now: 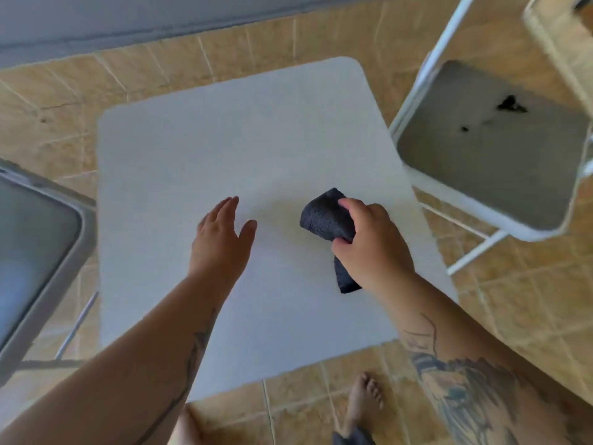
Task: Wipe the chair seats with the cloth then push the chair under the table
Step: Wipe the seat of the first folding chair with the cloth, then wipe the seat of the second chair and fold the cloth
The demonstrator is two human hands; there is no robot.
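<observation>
My right hand (372, 242) bunches the dark cloth (324, 216), left hand (221, 239) flat, empty; I may snag its loose tail wiping the stained chair seat (491, 149).

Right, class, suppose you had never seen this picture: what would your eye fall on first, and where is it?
The dark cloth stands out most, gripped in the right hand over the middle of the white table. Next come the black marks on the grey chair seat at upper right. The left hand hovers open beside the cloth, over the table.
</observation>
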